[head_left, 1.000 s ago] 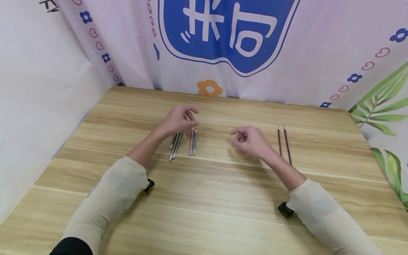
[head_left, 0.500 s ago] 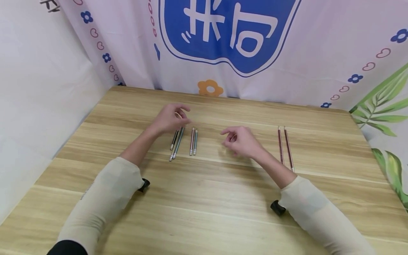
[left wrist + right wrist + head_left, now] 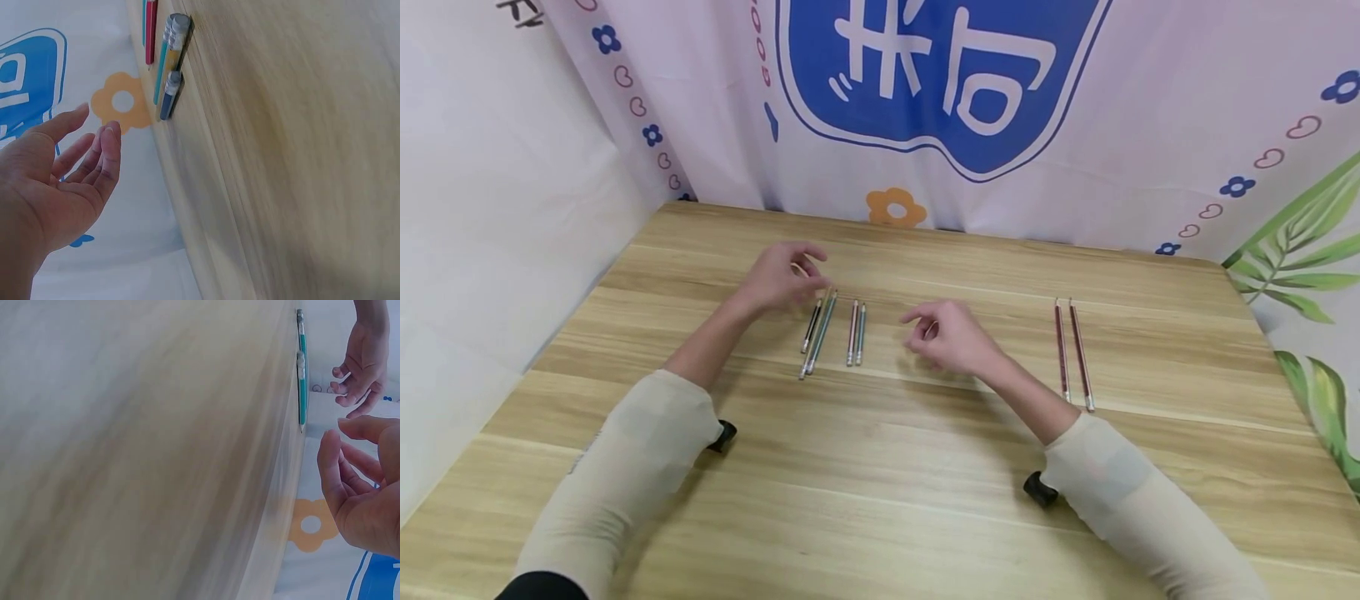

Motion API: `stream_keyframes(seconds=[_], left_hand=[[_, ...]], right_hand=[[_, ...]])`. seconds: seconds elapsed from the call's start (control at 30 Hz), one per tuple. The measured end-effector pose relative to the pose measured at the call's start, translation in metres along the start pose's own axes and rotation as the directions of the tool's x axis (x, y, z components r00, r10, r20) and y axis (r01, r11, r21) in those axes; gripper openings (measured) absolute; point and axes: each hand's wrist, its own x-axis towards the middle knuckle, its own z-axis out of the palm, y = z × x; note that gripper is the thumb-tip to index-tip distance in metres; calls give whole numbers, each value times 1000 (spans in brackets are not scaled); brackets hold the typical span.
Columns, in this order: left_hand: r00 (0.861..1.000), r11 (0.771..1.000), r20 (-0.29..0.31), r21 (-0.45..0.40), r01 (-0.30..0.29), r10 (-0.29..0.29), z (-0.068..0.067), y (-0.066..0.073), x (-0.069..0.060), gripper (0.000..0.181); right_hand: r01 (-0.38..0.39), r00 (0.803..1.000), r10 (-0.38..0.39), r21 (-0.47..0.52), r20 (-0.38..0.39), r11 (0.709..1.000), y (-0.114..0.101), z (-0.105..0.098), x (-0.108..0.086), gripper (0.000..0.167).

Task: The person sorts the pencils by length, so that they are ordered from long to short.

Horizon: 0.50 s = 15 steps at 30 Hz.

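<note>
In the head view my left hand (image 3: pixel 780 277) hovers over the upper ends of a left group of pencils: a short black one (image 3: pixel 811 326) beside a teal one (image 3: pixel 823 333) and another partly covered by it. The left wrist view shows this hand (image 3: pixel 69 181) with loosely bent fingers and nothing in them. Just right of that group lie a reddish pencil (image 3: pixel 852 332) and a teal-blue pencil (image 3: pixel 861 334), side by side. My right hand (image 3: pixel 951 337) hangs to the right of this pair, its fingers loosely curled and holding nothing; the right wrist view also shows the hand (image 3: pixel 365 487).
Two dark red pencils, one inner (image 3: pixel 1062 346) and one outer (image 3: pixel 1082 354), lie on the table's right side, close to my right forearm. Behind the wooden table (image 3: pixel 880 500) hangs a printed curtain (image 3: pixel 722 108), with a white wall (image 3: pixel 497 208) at the left.
Both hands have moved left in the head view. The left one has uncovered more of the left pencils, and the right forearm has moved off the lower ends of the red pencils.
</note>
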Motion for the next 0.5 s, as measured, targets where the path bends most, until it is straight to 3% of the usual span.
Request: stream_keyframes(seconds=[0.5], left_hand=[[1000,1000,18,0,16,-16,-6,-13,-5,42]], right_hand=[[27,999,-27,0,38,1000,-13,17,15,34]])
